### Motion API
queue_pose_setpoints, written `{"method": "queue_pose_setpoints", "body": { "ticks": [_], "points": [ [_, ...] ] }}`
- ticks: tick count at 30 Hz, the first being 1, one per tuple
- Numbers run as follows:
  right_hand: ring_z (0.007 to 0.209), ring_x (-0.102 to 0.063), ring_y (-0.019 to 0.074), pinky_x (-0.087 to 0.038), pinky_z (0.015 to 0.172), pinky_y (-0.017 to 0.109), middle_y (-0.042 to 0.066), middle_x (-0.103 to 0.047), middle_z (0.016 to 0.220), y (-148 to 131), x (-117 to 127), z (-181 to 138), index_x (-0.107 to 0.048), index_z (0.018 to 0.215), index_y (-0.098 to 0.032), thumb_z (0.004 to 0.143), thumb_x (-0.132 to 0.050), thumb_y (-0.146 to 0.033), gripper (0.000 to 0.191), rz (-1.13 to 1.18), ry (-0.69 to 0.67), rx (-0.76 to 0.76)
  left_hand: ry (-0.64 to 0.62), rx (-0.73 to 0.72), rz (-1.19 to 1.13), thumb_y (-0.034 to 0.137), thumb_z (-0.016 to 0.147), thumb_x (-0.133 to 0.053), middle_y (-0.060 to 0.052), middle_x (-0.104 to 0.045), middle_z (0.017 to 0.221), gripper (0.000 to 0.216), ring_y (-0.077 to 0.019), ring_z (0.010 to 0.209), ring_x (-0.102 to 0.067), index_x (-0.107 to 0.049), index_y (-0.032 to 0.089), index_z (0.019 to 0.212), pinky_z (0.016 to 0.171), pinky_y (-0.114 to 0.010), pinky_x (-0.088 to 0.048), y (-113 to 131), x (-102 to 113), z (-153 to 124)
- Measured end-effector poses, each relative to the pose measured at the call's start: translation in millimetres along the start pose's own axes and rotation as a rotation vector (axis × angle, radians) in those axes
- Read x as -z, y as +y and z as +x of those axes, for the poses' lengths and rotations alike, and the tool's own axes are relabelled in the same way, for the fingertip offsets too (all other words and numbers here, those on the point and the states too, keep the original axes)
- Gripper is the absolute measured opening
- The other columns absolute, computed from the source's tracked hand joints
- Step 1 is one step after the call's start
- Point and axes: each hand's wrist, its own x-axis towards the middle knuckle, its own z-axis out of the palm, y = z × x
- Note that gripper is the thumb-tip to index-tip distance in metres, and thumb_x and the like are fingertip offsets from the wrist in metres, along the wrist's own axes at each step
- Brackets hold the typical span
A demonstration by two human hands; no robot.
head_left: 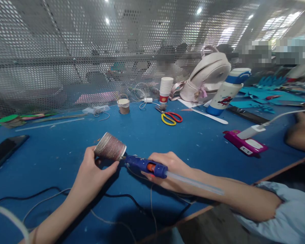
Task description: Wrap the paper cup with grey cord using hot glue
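Note:
A paper cup [110,147] wound with brownish cord lies tilted in my left hand [95,171], which grips it between thumb and fingers. My right hand [169,169] is wrapped round a blue hot glue gun [139,163]. Its nozzle touches or nearly touches the cup's rim near my left thumb; I cannot tell which. A clear glue stick [195,183] sticks out of the gun's back end over my right wrist. Loose thin cord [112,222] trails over the blue table [66,149] below my hands.
Scissors [171,118], a small cup [123,105], stacked paper cups [165,89], a backpack [205,76] and a bottle [225,93] stand or lie behind. A magenta power strip [245,143] and another person's hand [302,132] are right; a phone [6,150] is left. A black cable [122,196] crosses in front.

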Motion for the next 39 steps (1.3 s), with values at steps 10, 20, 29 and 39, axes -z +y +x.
{"method": "queue_pose_setpoints", "body": {
  "ticks": [10, 20, 29, 39],
  "points": [
    [0.057, -0.060, 0.0125, -0.040, 0.054, 0.022, 0.004, -0.069, 0.074, 1.4, -0.8, 0.5, -0.061, 0.085, -0.017, 0.089, -0.058, -0.028, 0.013, -0.001, 0.049, 0.014, -0.008, 0.008, -0.023, 0.042, 0.063, -0.079, -0.004, -0.066, 0.092, 0.049, -0.0250, 0.082, -0.070, -0.048, 0.025, 0.097, 0.072, -0.038, -0.057, 1.7, -0.1, 0.5],
    [0.055, -0.057, 0.0110, -0.038, 0.054, 0.021, 0.002, -0.067, 0.071, -0.7, 0.1, 1.3, -0.062, 0.081, -0.018, 0.089, -0.060, -0.029, 0.014, -0.018, 0.084, -0.033, -0.024, 0.012, -0.063, 0.044, 0.061, -0.080, -0.003, -0.066, 0.091, 0.052, -0.0245, 0.081, -0.068, -0.049, 0.024, 0.098, 0.073, -0.038, -0.056, -4.9, 0.6, 3.4],
    [0.062, -0.060, 0.0117, -0.039, 0.059, 0.021, 0.002, -0.068, 0.073, -3.7, 7.9, 8.0, -0.063, 0.075, -0.017, 0.089, -0.061, -0.036, 0.024, 0.054, 0.093, -0.185, -0.029, -0.001, -0.105, 0.045, 0.059, -0.080, -0.002, -0.064, 0.090, 0.053, -0.0242, 0.082, -0.066, -0.047, 0.025, 0.096, 0.075, -0.039, -0.054, -5.4, 1.4, 5.3],
    [0.058, -0.054, 0.0115, -0.037, 0.056, 0.023, 0.000, -0.063, 0.068, -4.0, 11.5, 8.9, -0.059, 0.072, -0.018, 0.085, -0.063, -0.039, 0.025, 0.144, 0.079, -0.270, -0.039, -0.019, -0.182, 0.040, 0.059, -0.082, 0.000, -0.062, 0.089, 0.052, -0.0231, 0.084, -0.065, -0.048, 0.026, 0.096, 0.077, -0.038, -0.054, -7.9, 3.4, 5.6]
  ]
}}
